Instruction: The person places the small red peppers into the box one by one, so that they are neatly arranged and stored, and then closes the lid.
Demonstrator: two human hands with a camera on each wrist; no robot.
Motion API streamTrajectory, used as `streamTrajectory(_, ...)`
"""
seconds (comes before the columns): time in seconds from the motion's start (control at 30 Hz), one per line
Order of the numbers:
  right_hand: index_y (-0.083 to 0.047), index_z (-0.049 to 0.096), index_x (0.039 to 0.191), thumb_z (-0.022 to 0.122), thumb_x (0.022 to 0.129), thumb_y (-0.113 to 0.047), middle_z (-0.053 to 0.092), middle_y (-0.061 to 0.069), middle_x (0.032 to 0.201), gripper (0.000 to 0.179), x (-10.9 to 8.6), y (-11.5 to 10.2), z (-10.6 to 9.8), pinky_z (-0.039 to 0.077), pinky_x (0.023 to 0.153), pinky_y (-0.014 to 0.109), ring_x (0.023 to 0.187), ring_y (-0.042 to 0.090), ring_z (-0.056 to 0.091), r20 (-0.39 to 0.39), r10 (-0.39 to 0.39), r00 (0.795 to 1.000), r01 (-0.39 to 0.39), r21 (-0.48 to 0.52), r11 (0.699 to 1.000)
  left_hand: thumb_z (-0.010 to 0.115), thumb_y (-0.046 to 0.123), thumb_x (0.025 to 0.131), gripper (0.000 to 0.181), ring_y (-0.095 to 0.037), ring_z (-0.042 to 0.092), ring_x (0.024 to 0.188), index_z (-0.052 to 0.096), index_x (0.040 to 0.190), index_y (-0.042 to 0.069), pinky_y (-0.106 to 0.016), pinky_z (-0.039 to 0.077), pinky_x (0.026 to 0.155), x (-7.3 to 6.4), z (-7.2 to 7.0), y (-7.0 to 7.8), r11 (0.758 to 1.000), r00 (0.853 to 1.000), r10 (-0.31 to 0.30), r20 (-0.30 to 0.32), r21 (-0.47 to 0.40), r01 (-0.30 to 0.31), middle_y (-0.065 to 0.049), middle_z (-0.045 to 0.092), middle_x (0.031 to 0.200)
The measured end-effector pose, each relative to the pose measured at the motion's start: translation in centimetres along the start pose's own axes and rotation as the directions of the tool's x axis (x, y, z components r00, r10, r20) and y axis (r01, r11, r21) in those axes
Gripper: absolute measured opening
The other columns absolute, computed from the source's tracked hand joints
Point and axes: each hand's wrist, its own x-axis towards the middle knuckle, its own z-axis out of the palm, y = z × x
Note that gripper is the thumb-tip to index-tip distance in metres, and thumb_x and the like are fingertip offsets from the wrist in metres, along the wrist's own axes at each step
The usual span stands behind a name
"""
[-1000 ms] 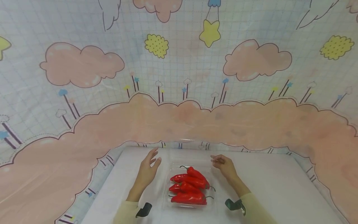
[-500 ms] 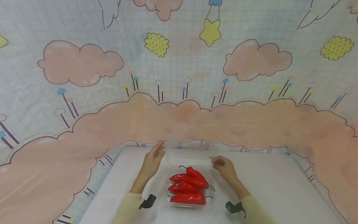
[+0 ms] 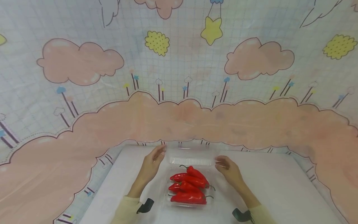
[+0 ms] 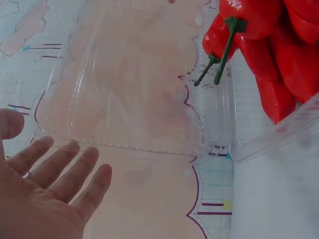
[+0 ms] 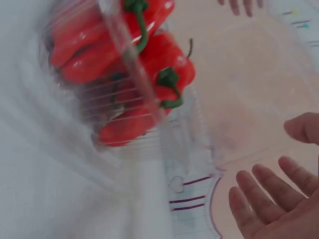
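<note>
Several red peppers [image 3: 188,198] with green stems lie stacked in a clear plastic clamshell box [image 3: 184,205] on the table. Its hinged lid [image 3: 193,153] stands raised behind the peppers, at the far side. My left hand [image 3: 151,164] is at the lid's left side; in the left wrist view its fingertips [image 4: 89,152] are right at the lid's edge, fingers spread and fairly straight. On the other side, my right hand [image 3: 230,170] is beside the lid's right edge. The right wrist view shows this hand's fingers [image 5: 269,199] relaxed, with nothing gripped.
The white table [image 3: 265,180] extends to both sides of the box. Behind it hangs a printed cloth [image 3: 173,121] with clouds and stars. A dark wrist-camera mount sits at each sleeve cuff.
My left hand has moved inward and slightly away, to the lid's edge. The lid's angle has shifted and it shows more plainly. My right hand has drifted a little right. The peppers lie unchanged.
</note>
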Motion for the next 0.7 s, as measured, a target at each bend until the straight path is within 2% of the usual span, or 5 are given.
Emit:
streamTrajectory(0.17,-0.012,0.058,0.131,0.062,0.097,-0.030,0.064,0.007,0.132,0.039,-1.3,-1.4,-1.0,0.051,0.099,0.021,0.120,0.016,0.061,-0.007,-0.021,1.000,0.021,0.036,0.999,0.049,0.031,0.103,0.039,-0.030,0.056,0.130,0.054,0.139,0.016,-0.053,0.046,0.108,-0.7,-0.2,0.1,1.000,1.000,0.017,0.003,0.009,-0.017,-0.009,0.062,0.137)
streamTrajectory(0.23,-0.013,0.058,0.132,0.059,0.098,-0.033,0.064,0.006,0.132,0.040,-1.7,-2.1,-1.2,0.050,0.098,0.018,0.121,0.014,0.060,-0.007,-0.014,1.000,0.014,0.050,0.999,0.049,0.030,0.103,0.039,-0.031,0.057,0.130,0.054,0.139,0.014,-0.053,0.047,0.107,-1.0,-0.2,0.1,0.999,1.000,0.023,0.002,0.024,-0.023,-0.009,0.062,0.136)
streamTrajectory(0.33,-0.012,0.058,0.134,0.057,0.099,-0.035,0.063,0.007,0.134,0.042,-2.4,-2.9,-1.4,0.052,0.102,0.029,0.125,0.019,0.059,0.001,-0.007,1.000,0.007,0.054,0.998,0.049,0.030,0.103,0.039,-0.031,0.056,0.130,0.055,0.139,0.014,-0.054,0.047,0.107,-1.4,-0.3,0.1,1.000,1.000,0.009,0.005,0.030,-0.009,-0.009,0.062,0.137)
streamTrajectory(0.47,-0.013,0.056,0.136,0.054,0.100,-0.040,0.061,0.008,0.138,0.046,-3.2,-3.5,-1.4,0.049,0.107,0.047,0.130,0.029,0.055,-0.003,0.004,1.000,-0.004,0.021,1.000,0.048,0.031,0.103,0.040,-0.032,0.055,0.132,0.055,0.139,0.013,-0.055,0.045,0.107,-2.0,-0.3,0.2,0.999,1.000,0.001,0.015,0.037,-0.001,-0.008,0.060,0.140)
streamTrajectory(0.7,-0.014,0.058,0.135,0.054,0.100,-0.038,0.062,0.010,0.136,0.043,-4.4,-3.7,-1.2,0.053,0.101,0.049,0.125,0.032,0.059,-0.019,-0.013,1.000,0.013,-0.018,1.000,0.049,0.032,0.103,0.040,-0.035,0.055,0.130,0.057,0.137,0.014,-0.059,0.046,0.105,-3.3,-0.3,0.5,0.998,1.000,0.001,0.021,0.059,-0.002,-0.009,0.060,0.140)
